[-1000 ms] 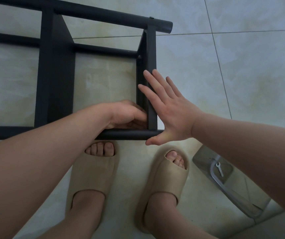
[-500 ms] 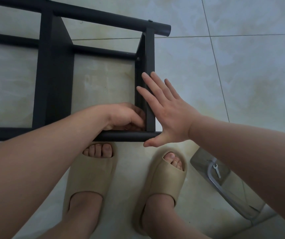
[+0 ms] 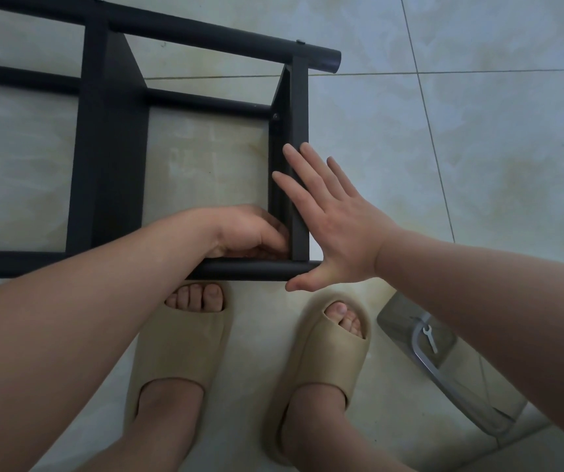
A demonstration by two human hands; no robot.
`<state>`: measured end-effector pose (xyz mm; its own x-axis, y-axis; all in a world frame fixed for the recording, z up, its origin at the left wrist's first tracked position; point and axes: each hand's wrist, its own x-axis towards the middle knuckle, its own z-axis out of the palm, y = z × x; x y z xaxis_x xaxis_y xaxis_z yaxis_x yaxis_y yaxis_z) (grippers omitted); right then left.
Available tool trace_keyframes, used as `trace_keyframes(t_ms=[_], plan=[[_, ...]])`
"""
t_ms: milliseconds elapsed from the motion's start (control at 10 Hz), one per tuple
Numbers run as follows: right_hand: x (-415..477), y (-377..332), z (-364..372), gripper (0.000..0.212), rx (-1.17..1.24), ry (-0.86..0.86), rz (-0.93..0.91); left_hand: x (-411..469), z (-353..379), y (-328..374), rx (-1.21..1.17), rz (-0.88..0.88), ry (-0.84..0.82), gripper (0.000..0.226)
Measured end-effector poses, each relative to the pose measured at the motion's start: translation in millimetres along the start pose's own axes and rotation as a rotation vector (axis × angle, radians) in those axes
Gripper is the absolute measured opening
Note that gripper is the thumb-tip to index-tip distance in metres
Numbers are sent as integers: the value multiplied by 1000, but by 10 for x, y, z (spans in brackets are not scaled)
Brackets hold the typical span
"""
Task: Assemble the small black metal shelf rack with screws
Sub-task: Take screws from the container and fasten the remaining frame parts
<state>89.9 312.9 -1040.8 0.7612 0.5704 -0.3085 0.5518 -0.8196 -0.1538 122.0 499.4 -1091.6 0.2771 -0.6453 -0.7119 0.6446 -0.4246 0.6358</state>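
Rack [image 3: 107, 165], left hand [image 3: 246, 229] inside (right hand [image 3: 338, 226] outside)

shelf rack [image 3: 110, 165] matte black all over, tubes and flat panels the same shade, no markings, faint grey sheen along the top tube; screw head [image 3: 275, 116] dark grey, slightly lighter than the frame; floor [image 3: 478, 148] glossy pale tiles, grey-green to cream, cloudy marbling, faint yellow-brown stains; grout lines [image 3: 425, 107] thin, dark grey; left slipper [image 3: 178, 352] plain sand-beige, no pattern; right slipper [image 3: 325, 362] same beige, reads a bit darker and browner in shadow; wrench [image 3: 430, 338] silver; plastic bag [image 3: 451, 379] clear with grey tint, pale grey curved band running through it
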Motion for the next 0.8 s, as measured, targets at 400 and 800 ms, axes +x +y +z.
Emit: trace_keyframes(t_ms=[400,800], plan=[[2,11,17,137,-1,9,-5,-23,13,24,52,-41,38,10],[1,3,4,136,0,10,-1,-12,10,34,-23,2,8,19]])
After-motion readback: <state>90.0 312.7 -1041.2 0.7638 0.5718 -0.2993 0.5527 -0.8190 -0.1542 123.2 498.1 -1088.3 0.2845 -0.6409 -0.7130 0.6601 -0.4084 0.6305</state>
